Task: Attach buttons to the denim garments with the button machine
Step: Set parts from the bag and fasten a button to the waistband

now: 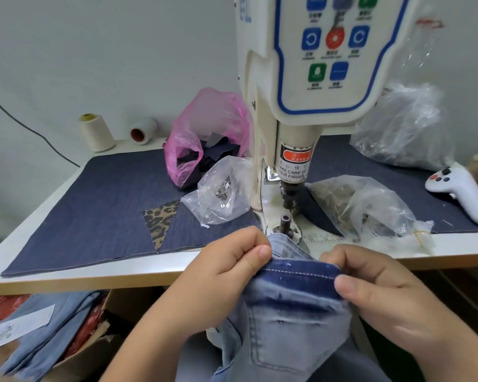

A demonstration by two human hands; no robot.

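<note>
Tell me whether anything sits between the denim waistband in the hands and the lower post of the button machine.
Nothing visible does. Both hands, left hand and right hand, pinch the denim waistband just in front of the lower post. The clear bags lie off to either side of the post.

My left grip (232, 260) and right grip (370, 279) pinch the denim waistband (301, 271) at the bench (66, 282) edge, just before the lower die post (285, 219). Above the post hangs the machine head (295, 164), leaving only a narrow gap between them. To the post's left a clear bag of buttons (221, 191) and a pink bag (204, 133) block the way; to its right a crumpled clear bag (364, 205) crowds close. The dark cloth mat (94, 205) offers open room on the left, around the leopard-print patch (162, 219).
</note>
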